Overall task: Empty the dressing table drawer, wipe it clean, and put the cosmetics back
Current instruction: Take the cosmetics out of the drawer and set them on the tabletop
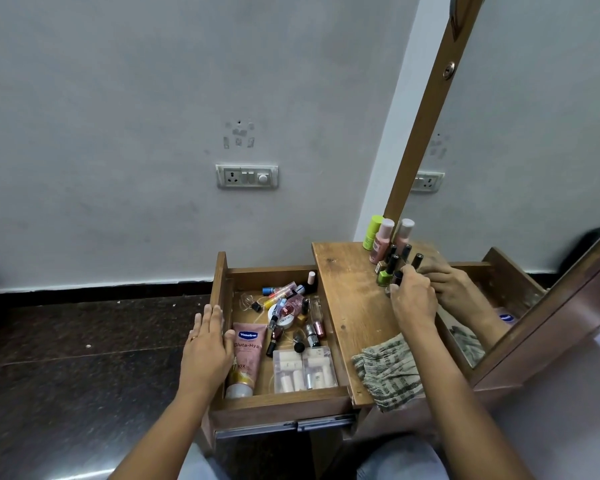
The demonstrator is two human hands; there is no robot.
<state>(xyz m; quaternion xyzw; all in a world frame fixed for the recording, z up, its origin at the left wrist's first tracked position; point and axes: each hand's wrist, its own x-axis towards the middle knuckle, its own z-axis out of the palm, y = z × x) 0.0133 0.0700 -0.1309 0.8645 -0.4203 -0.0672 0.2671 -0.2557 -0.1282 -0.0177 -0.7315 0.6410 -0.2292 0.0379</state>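
The wooden drawer (222, 292) stands pulled open and holds several cosmetics: a pink Vaseline tube (246, 355), a clear case of small bottles (305, 370), lipsticks and small bottles (291, 310). My left hand (208, 344) rests flat on the drawer's left wall, fingers straight. On the table top (354, 306), my right hand (413, 299) holds a small dark nail polish bottle (397, 277) beside a green nail polish bottle (384, 275) and other upright bottles (381, 237). A checked cloth (388, 372) lies at the table's front edge.
A mirror (516, 202) in a wooden frame stands right of the table top and reflects my hand and the drawer. A wall socket (246, 176) is on the grey wall behind. Dark stone floor (84, 358) lies to the left.
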